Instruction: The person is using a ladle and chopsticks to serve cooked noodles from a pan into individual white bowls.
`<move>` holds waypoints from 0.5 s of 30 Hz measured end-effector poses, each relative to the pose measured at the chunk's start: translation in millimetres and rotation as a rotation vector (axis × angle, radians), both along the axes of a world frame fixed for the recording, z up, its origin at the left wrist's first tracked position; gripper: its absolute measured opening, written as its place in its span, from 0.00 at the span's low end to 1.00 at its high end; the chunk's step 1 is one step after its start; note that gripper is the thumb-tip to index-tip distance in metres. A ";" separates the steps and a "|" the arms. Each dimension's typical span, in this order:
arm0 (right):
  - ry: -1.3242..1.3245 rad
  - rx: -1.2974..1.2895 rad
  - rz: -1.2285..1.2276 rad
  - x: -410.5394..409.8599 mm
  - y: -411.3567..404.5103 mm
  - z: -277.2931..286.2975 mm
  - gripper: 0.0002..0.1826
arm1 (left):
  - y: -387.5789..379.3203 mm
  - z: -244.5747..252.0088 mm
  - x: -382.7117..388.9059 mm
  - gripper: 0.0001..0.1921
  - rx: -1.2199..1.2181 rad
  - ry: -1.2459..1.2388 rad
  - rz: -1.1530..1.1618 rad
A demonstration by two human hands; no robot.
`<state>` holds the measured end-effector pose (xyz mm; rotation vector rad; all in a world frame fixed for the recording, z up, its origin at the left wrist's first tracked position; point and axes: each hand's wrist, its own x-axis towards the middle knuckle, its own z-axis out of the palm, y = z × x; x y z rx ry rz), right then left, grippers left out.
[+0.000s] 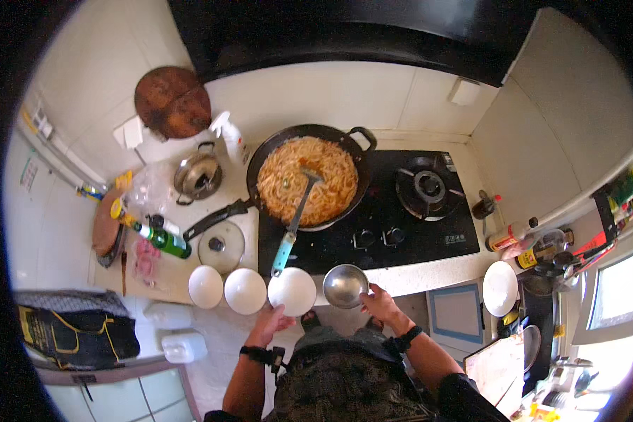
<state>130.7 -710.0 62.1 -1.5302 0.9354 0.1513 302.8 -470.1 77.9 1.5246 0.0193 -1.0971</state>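
My right hand [384,306] holds a stainless steel bowl [345,286] by its right rim, at the counter's front edge. My left hand [270,323] is at the near rim of a white bowl [292,291]; whether it grips the rim I cannot tell. Two more white bowls, a middle one [246,291] and a left one [205,286], stand in a row to its left. Beyond them a black wok [253,174] full of noodle-like food [279,174] sits on the gas hob [316,253]. A spatula with a turquoise handle [283,255] rests in the wok.
The wok's long handle [216,219] juts left over a glass lid [221,248]. Near it are a green bottle [169,241], a lidded pot [198,176] and a spray bottle [232,138]. At right are a bare burner [429,183], sauce bottles [511,233] and another white bowl [500,289].
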 end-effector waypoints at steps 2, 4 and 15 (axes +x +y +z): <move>-0.067 0.011 -0.051 -8.8 -5.4 -24.7 0.24 | -7.6 1.6 -2.6 0.23 0.005 0.031 -0.047; -0.262 0.219 -0.147 -24.5 -8.6 -49.8 0.20 | -5.3 -6.7 -0.9 0.23 0.046 0.069 -0.131; -0.029 -0.046 -0.605 -150.8 -14.7 -1.3 0.21 | 18.7 36.4 -4.8 0.25 0.107 0.047 -0.739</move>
